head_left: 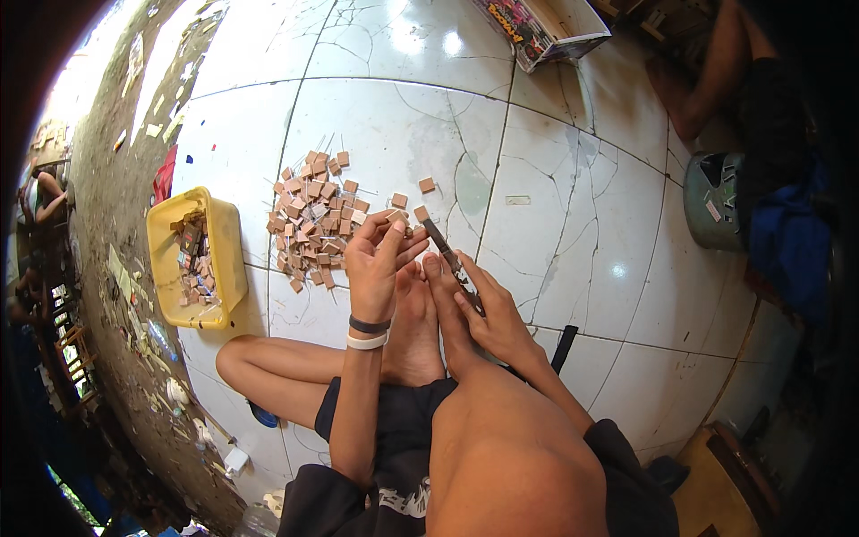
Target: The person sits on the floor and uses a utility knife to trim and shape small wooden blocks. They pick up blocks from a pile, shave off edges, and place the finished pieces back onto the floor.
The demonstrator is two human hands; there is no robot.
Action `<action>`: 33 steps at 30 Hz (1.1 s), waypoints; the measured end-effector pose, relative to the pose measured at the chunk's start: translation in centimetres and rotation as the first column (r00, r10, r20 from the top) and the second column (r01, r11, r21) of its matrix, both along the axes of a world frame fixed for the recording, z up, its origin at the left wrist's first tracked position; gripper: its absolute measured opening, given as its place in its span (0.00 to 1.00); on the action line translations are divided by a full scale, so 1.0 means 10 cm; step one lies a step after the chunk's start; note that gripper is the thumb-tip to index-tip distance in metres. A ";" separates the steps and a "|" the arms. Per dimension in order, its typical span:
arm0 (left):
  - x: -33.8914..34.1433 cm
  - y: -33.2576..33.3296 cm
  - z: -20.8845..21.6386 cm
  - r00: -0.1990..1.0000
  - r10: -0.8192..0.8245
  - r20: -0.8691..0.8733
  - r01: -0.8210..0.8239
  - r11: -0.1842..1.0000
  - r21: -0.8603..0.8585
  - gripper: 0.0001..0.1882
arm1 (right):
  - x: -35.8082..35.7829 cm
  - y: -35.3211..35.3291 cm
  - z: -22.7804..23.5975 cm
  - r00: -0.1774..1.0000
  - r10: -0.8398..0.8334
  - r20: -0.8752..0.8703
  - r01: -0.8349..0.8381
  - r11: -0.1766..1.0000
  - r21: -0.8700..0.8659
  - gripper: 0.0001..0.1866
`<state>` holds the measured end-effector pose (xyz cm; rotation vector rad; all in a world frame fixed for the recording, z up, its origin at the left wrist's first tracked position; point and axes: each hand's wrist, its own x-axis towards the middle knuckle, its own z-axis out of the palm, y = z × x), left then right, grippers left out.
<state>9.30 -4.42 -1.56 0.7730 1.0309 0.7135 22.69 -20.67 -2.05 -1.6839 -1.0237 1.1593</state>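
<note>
My left hand, with a dark band and a white band at the wrist, is closed in a pinch around a small brown block. My right hand grips a long, narrow dark tool; its exact kind does not show clearly. The tool's far end points toward the left fingertips. Just beyond my hands is a pile of small brown square blocks, many with thin pale pins sticking out. Loose blocks lie right of the pile. My bare feet are between my hands.
A yellow plastic tub holding brown pieces stands at the left. At the far edge sits an open printed cardboard box. A dark green container and another person's leg are at the right. Cracked white tiles cover the floor.
</note>
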 end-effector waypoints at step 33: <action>-0.21 0.17 -0.39 0.959 -0.001 0.282 0.012 0.999 -0.037 0.12 | 0.32 0.01 -0.02 0.788 -0.063 -0.612 -0.129 0.956 -0.265 0.25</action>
